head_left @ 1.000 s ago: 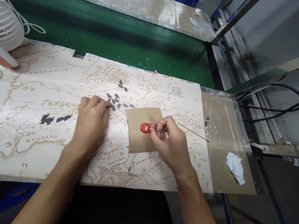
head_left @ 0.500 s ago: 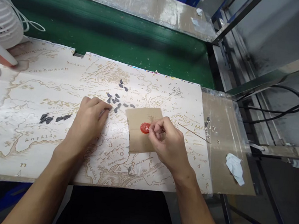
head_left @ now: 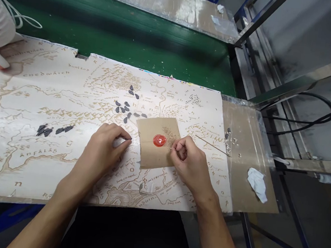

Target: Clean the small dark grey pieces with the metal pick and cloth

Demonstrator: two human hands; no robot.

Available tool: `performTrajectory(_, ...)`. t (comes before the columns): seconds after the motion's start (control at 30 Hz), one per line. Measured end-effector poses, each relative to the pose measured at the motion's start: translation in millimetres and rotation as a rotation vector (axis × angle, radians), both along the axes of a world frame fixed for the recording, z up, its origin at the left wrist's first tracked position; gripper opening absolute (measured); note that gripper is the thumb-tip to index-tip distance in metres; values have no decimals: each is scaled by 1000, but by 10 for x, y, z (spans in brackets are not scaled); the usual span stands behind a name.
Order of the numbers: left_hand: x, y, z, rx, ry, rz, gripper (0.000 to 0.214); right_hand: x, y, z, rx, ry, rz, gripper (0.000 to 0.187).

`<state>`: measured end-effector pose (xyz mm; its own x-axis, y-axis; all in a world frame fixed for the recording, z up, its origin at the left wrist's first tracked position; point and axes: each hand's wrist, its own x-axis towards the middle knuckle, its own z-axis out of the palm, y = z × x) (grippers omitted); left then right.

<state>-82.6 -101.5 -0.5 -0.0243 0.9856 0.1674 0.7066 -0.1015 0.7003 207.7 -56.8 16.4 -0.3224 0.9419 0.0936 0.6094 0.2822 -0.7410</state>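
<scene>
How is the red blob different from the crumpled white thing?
The red blob is shiny, while the crumpled white thing looks dull. The red blob is a smooth oval and looks smaller; the crumpled white thing has uneven edges. The red blob sits on the brown card; the crumpled white thing lies on the brown board. Both rest on brown surfaces.

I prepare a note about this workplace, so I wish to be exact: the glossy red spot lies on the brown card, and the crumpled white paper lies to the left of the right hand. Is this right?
Not quite: the head view shows the crumpled white paper to the right of the right hand.
</scene>
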Motion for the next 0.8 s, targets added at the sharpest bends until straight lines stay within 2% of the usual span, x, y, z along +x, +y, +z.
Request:
performTrajectory(0.07, 39, -32, -2, -20, -5, 9, 6, -12, -16, 5, -19, 40, -19, 27)
performTrajectory(0.17, 92, -58, 47, -75, -83, 30, 8, -30, -43, 57, -67, 222, -64, 29)
performTrajectory(0.27, 220, -98, 188, -184, -405, 23, 11, -63, -92, 150, -143, 472, -90, 31)
performTrajectory(0.37, 419, -154, 359, -260, -779, -5, 13, -126, -150, 252, -247, 678, -46, 38)
performTrajectory(0.47, 588, -186, 452, -338, -991, -10, 10, -201, -196, 320, -303, 774, 2, 39)
performTrajectory(0.63, 707, -177, 406, -405, -1156, -26, 10, -263, -241, 331, -312, 815, 15, 37)
performTrajectory(0.8, 747, -171, 364, -410, -1187, 6, 14, -266, -263, 300, -301, 825, 16, 38)
